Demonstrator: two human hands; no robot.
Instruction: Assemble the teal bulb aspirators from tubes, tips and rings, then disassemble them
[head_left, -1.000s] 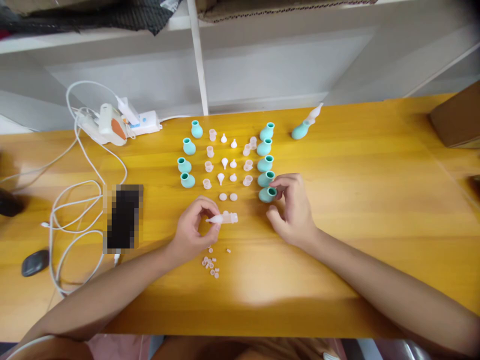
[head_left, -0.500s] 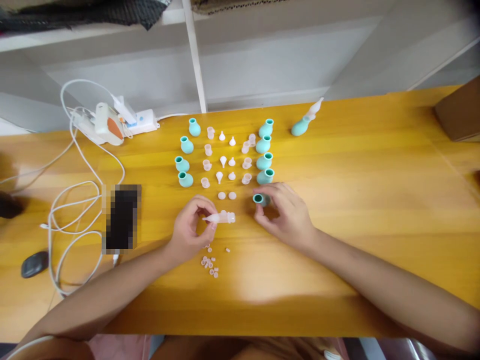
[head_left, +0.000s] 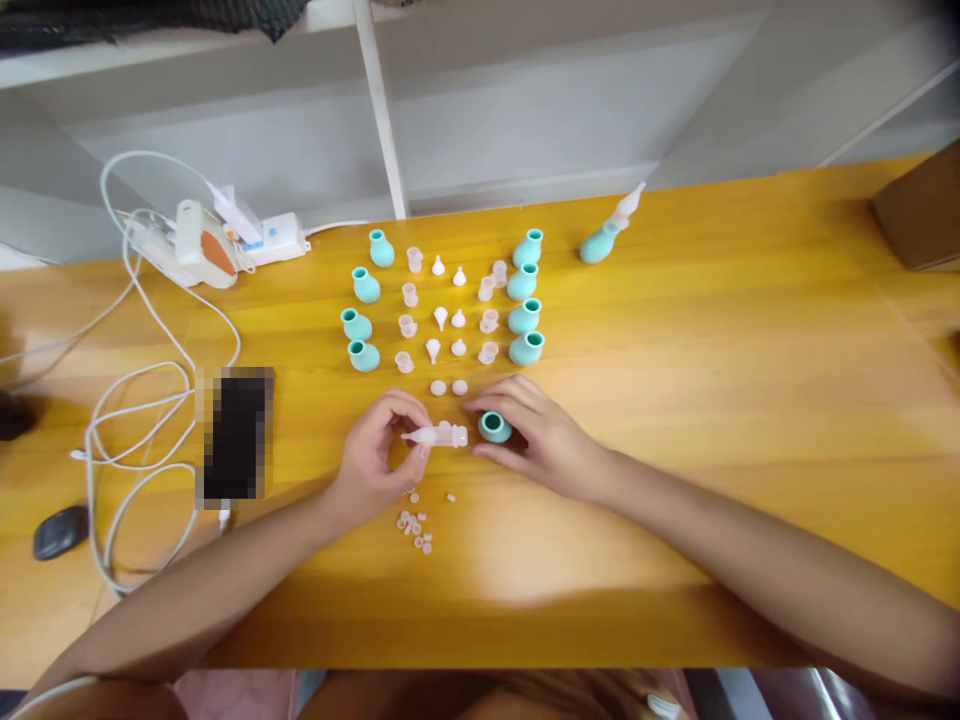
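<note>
My left hand [head_left: 384, 450] pinches a clear plastic nozzle [head_left: 446, 436] between thumb and fingertips. Its narrow tip points left and its wide end points right. Just right of that wide end, my right hand [head_left: 544, 440] curls around a teal rubber bulb [head_left: 495, 428], whose dark open mouth faces up and left. Part of the bulb is hidden by the fingers. The nozzle and the bulb are apart. Small clear rings [head_left: 414, 528] lie scattered below my left hand. Two small white pieces [head_left: 448, 387] sit just above both hands.
Teal bulbs stand in a left column [head_left: 365, 287] and a right column [head_left: 524, 283]. Clear cups [head_left: 407, 326] and white cone pieces [head_left: 440, 318] line up between. An assembled bulb with nozzle [head_left: 598, 244] lies back right. Leftward are a phone [head_left: 238, 435], cables, a power strip [head_left: 277, 238] and a mouse [head_left: 60, 532].
My right hand has brought the teal bulb left and slightly toward me, close to the nozzle's wide end. My left hand keeps its hold on the nozzle. The view has shifted slightly.
</note>
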